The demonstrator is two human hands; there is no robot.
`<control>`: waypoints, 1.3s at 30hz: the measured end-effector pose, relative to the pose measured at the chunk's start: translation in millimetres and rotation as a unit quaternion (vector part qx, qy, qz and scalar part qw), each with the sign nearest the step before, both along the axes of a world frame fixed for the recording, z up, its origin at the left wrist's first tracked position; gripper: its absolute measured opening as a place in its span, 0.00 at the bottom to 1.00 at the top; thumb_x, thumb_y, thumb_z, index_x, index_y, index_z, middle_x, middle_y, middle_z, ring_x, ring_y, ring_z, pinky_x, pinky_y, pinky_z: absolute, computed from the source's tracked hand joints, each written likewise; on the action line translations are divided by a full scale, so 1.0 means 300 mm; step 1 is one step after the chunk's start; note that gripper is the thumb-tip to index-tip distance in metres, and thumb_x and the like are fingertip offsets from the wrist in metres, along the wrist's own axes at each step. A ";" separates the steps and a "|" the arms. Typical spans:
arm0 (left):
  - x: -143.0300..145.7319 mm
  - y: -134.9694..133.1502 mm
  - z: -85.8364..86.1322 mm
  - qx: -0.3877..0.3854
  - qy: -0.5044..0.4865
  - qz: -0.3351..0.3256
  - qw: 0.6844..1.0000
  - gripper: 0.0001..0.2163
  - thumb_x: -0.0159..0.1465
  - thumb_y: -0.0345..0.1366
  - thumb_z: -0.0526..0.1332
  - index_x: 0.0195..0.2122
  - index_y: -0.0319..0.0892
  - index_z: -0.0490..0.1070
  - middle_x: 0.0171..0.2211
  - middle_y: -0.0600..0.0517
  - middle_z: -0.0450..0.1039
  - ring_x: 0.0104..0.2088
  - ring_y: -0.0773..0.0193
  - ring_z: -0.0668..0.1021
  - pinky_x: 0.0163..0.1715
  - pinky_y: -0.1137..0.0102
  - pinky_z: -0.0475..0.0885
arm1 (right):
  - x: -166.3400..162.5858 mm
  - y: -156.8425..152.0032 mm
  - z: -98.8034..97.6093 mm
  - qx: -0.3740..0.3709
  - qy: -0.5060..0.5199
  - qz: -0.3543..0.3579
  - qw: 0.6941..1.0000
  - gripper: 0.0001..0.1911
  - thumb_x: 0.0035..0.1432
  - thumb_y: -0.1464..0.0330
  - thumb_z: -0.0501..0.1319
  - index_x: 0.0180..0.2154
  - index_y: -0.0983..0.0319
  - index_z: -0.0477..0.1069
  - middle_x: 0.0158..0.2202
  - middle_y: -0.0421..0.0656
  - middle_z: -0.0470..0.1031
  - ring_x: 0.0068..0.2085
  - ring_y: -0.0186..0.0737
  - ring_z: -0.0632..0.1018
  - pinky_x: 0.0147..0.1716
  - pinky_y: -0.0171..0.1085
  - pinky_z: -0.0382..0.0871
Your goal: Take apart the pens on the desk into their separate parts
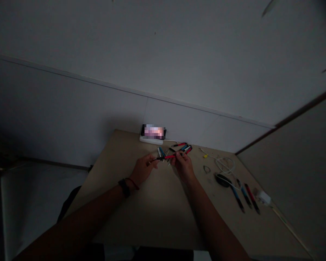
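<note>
Both my hands are out over a light wooden table [157, 206] in dim light. My left hand [143, 169], with a dark band on its wrist, is closed on the black tip end of a red pen [168, 157]. My right hand [182, 165] is closed on the other end of the same pen. The pen lies level between the two hands. Just behind the hands, a pile of red, blue and black pens [182, 148] lies on the table.
Three pens [244, 197] lie side by side at the right, near a black oval object [222, 179], a coiled white cable [226, 164] and a white charger [264, 197]. A phone [153, 131] leans on a white block at the back edge, against the wall.
</note>
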State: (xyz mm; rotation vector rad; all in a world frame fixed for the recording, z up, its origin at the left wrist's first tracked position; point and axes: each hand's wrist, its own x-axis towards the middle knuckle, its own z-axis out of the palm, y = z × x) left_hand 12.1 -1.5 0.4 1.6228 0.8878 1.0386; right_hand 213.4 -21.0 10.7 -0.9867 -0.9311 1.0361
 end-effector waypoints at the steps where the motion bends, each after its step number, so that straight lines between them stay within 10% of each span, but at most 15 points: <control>1: -0.002 0.000 0.000 0.009 0.005 -0.005 1.000 0.13 0.65 0.44 0.58 0.30 0.40 0.70 0.24 0.54 0.72 0.21 0.70 0.69 0.22 0.75 0.61 | -0.002 0.000 0.000 0.000 0.001 0.002 1.000 0.16 0.51 0.55 0.71 0.30 0.59 0.73 0.19 0.36 0.70 0.21 0.32 0.70 0.22 0.32 0.63; 10: -0.010 -0.014 0.010 0.039 0.030 -0.013 0.999 0.11 0.66 0.43 0.57 0.38 0.41 0.69 0.26 0.55 0.74 0.23 0.68 0.71 0.25 0.74 0.62 | -0.003 -0.002 0.004 0.000 -0.003 0.003 1.000 0.17 0.50 0.54 0.71 0.29 0.60 0.73 0.19 0.37 0.70 0.21 0.33 0.70 0.22 0.34 0.63; 22: -0.014 -0.016 -0.011 0.042 0.073 -0.027 0.996 0.30 0.71 0.51 0.44 0.16 0.41 0.66 0.17 0.52 0.67 0.22 0.66 0.71 0.28 0.70 0.63 | -0.008 0.004 -0.013 -0.007 -0.006 0.005 1.000 0.16 0.51 0.54 0.71 0.28 0.59 0.72 0.19 0.38 0.71 0.20 0.34 0.69 0.22 0.36 0.63; 30: -0.009 -0.011 0.002 0.057 0.063 -0.016 0.996 0.13 0.64 0.48 0.60 0.34 0.42 0.69 0.24 0.56 0.72 0.24 0.68 0.71 0.27 0.73 0.63 | -0.010 0.007 -0.007 -0.012 0.001 -0.004 1.000 0.18 0.50 0.53 0.71 0.27 0.60 0.72 0.18 0.38 0.70 0.21 0.34 0.69 0.21 0.34 0.62; 39: -0.018 -0.030 0.019 0.053 0.099 -0.029 0.993 0.29 0.70 0.52 0.44 0.17 0.42 0.64 0.18 0.52 0.66 0.23 0.65 0.71 0.28 0.70 0.63 | -0.018 0.013 -0.012 -0.019 -0.004 0.002 1.000 0.20 0.47 0.51 0.72 0.26 0.60 0.72 0.18 0.38 0.71 0.20 0.34 0.69 0.20 0.34 0.61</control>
